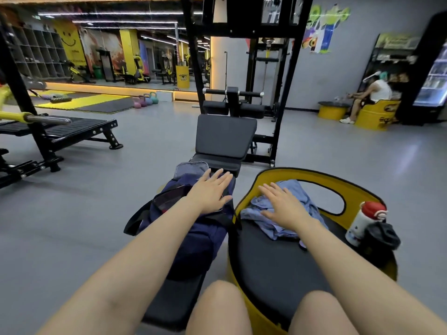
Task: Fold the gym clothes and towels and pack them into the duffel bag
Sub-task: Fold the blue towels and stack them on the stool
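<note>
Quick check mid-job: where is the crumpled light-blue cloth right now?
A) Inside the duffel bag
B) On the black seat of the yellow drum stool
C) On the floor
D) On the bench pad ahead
B: the light-blue cloth lies crumpled on the yellow drum stool's black seat, under the right hand.

The duffel bag (193, 228) lies on the bench pad (174, 303), directly left of the round seat (278, 262). The left hand (210, 192) rests flat on the far end of the bag. A crumpled garment (302, 201) lies on the far part of the seat, under the right hand (285, 209). A water bottle (362, 223) and a shaker cup (381, 238) stand at the seat's right edge, touching each other. The cable machine (242, 68) stands beyond the bench. Kettlebells (145, 100) sit on the floor far left of it.
</note>
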Demonstrator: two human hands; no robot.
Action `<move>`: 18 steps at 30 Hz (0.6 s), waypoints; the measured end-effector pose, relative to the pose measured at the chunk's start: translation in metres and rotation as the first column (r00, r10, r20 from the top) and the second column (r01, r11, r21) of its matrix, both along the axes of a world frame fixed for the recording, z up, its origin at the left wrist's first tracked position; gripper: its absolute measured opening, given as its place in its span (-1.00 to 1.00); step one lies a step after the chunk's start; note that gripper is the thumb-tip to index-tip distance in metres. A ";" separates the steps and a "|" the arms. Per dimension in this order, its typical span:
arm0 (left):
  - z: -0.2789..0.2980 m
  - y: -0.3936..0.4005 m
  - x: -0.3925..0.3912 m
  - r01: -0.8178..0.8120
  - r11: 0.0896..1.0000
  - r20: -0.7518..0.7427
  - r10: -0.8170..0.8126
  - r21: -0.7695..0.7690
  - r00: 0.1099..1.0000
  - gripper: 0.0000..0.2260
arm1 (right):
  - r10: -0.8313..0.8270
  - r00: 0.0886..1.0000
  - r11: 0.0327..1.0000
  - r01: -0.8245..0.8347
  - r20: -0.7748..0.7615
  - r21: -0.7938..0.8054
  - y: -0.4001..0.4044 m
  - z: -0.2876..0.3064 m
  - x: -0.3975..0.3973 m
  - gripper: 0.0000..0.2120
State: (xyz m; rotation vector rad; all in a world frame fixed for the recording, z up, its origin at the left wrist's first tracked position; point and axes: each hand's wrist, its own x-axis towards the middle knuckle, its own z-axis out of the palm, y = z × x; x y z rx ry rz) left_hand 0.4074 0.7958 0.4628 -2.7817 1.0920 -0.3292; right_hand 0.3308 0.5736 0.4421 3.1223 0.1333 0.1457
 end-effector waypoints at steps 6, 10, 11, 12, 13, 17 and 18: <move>0.014 -0.035 -0.020 0.072 0.997 0.021 -0.073 0.036 0.997 -0.41 | -0.092 0.995 0.995 0.091 0.041 0.037 -0.033 0.014 -0.036 -0.29; 0.022 -0.063 -0.034 0.126 0.991 0.029 -0.127 0.036 0.991 -0.40 | -0.145 0.989 0.988 0.144 0.037 0.049 -0.058 0.021 -0.056 -0.27; 0.023 -0.070 -0.037 0.134 0.990 0.031 -0.135 0.037 0.990 -0.40 | -0.156 0.987 0.987 0.155 0.035 0.051 -0.065 0.023 -0.060 -0.27; 0.024 -0.077 -0.040 0.138 0.990 0.030 -0.139 0.037 0.990 -0.40 | -0.165 0.986 0.985 0.163 0.032 0.051 -0.072 0.024 -0.064 -0.27; 0.024 -0.084 -0.042 0.140 0.989 0.029 -0.141 0.037 0.990 -0.40 | -0.172 0.985 0.984 0.171 0.027 0.044 -0.079 0.025 -0.068 -0.27; 0.019 -0.113 -0.045 0.135 0.990 0.017 -0.135 0.042 0.991 -0.41 | -0.184 0.983 0.983 0.184 0.016 -0.014 -0.113 0.021 -0.078 -0.28; 0.018 -0.120 -0.046 0.130 0.990 0.010 -0.131 0.045 0.991 -0.41 | -0.186 0.982 0.982 0.187 0.013 -0.019 -0.122 0.020 -0.078 -0.28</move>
